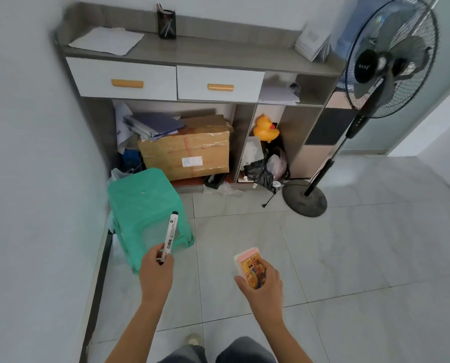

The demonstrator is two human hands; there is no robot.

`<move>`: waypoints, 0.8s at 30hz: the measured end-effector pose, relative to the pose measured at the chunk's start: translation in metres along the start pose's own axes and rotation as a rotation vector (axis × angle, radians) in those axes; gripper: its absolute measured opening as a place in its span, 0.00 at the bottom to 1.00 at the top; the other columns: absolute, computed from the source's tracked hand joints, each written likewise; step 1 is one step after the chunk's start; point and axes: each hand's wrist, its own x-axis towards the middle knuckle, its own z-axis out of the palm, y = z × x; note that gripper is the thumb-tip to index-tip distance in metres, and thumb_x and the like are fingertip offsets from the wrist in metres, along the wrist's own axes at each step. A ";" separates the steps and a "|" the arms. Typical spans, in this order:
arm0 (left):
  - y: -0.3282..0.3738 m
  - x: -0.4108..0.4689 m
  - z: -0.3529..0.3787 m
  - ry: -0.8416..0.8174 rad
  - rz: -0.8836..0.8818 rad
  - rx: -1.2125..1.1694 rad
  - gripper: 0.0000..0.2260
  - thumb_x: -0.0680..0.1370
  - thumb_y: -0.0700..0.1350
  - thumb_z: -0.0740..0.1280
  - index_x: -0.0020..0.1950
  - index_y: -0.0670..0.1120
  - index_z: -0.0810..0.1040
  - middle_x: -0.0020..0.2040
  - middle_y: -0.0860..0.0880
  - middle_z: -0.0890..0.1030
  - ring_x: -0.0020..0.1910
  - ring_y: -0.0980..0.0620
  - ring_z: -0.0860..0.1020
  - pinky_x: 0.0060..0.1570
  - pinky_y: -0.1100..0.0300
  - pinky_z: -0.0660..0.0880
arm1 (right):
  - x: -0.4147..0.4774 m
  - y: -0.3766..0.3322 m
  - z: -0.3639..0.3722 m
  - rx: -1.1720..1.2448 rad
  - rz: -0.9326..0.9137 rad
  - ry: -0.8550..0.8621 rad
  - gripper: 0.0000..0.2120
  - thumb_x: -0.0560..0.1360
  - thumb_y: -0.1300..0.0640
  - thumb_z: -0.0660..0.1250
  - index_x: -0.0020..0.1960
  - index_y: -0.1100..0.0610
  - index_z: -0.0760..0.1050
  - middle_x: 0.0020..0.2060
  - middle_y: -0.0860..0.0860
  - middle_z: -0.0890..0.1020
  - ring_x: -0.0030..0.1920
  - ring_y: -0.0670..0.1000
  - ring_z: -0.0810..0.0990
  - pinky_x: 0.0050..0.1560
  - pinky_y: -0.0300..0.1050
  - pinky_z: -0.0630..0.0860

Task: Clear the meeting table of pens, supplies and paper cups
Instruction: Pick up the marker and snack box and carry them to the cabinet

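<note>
My left hand [156, 271] grips a white whiteboard marker [170, 233] with a black cap by its lower end, the marker pointing up over a green stool. My right hand [263, 281] holds a pink and white whiteboard eraser [250, 263] with a cartoon print on its face. Both hands are held out over the tiled floor. Ahead stands a grey sideboard [218, 57] against the wall, with a black mesh pen holder [167, 23] containing pens on its top. The meeting table is out of view.
Loose papers [106, 40] and a stack of booklets [311, 44] lie on the sideboard top. Two white drawers [166, 79], a cardboard box [187, 148], folders, a yellow rubber duck [265, 128] and bags fill its lower part. A green plastic stool [145, 205] stands left; a standing fan [386, 64] stands right.
</note>
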 end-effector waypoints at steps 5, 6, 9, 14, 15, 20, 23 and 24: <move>0.003 0.030 0.022 -0.039 -0.101 0.019 0.11 0.76 0.35 0.61 0.58 0.39 0.74 0.38 0.47 0.74 0.33 0.50 0.70 0.35 0.56 0.69 | 0.049 -0.010 0.013 -0.013 0.056 -0.013 0.34 0.65 0.45 0.73 0.67 0.51 0.64 0.61 0.50 0.72 0.58 0.51 0.70 0.61 0.53 0.72; 0.005 0.042 0.027 -0.026 -0.118 0.030 0.11 0.76 0.35 0.61 0.58 0.39 0.74 0.39 0.45 0.74 0.33 0.50 0.70 0.34 0.57 0.68 | 0.063 -0.014 0.016 -0.015 0.061 -0.018 0.34 0.65 0.45 0.73 0.67 0.51 0.64 0.61 0.50 0.72 0.59 0.51 0.70 0.61 0.53 0.71; 0.019 0.082 0.042 0.033 -0.135 0.023 0.11 0.76 0.36 0.60 0.58 0.38 0.74 0.41 0.43 0.75 0.33 0.50 0.69 0.32 0.58 0.67 | 0.107 -0.025 0.026 -0.028 0.037 -0.055 0.34 0.66 0.44 0.72 0.67 0.51 0.63 0.62 0.50 0.71 0.59 0.51 0.70 0.62 0.51 0.72; 0.049 0.146 0.085 0.124 -0.130 0.023 0.12 0.76 0.34 0.60 0.58 0.37 0.74 0.43 0.42 0.75 0.34 0.49 0.69 0.31 0.60 0.65 | 0.207 -0.060 0.034 0.015 -0.077 -0.109 0.33 0.66 0.46 0.73 0.66 0.52 0.65 0.58 0.50 0.72 0.56 0.49 0.69 0.60 0.50 0.71; 0.056 0.159 0.095 0.138 -0.141 0.026 0.12 0.75 0.34 0.60 0.59 0.37 0.74 0.45 0.40 0.76 0.36 0.48 0.70 0.31 0.60 0.65 | 0.230 -0.070 0.032 0.023 -0.097 -0.115 0.33 0.65 0.47 0.73 0.66 0.52 0.65 0.57 0.49 0.72 0.55 0.49 0.70 0.59 0.51 0.72; 0.100 0.220 0.146 0.198 -0.135 0.018 0.14 0.74 0.32 0.61 0.59 0.36 0.74 0.48 0.36 0.77 0.33 0.48 0.70 0.30 0.60 0.65 | 0.343 -0.118 0.014 0.059 -0.167 -0.102 0.31 0.64 0.47 0.74 0.63 0.52 0.67 0.52 0.49 0.73 0.54 0.52 0.73 0.55 0.54 0.75; 0.122 0.246 0.173 0.207 -0.132 0.021 0.14 0.74 0.32 0.60 0.59 0.37 0.74 0.47 0.38 0.76 0.32 0.47 0.69 0.31 0.57 0.66 | 0.391 -0.138 0.011 0.065 -0.197 -0.106 0.31 0.64 0.47 0.74 0.64 0.51 0.67 0.52 0.50 0.75 0.54 0.52 0.74 0.55 0.54 0.75; 0.127 0.254 0.178 0.208 -0.132 0.040 0.14 0.74 0.33 0.61 0.60 0.38 0.73 0.47 0.38 0.76 0.33 0.47 0.70 0.33 0.56 0.66 | 0.404 -0.145 0.012 0.053 -0.204 -0.120 0.31 0.64 0.47 0.73 0.64 0.51 0.67 0.52 0.50 0.75 0.54 0.51 0.74 0.55 0.54 0.76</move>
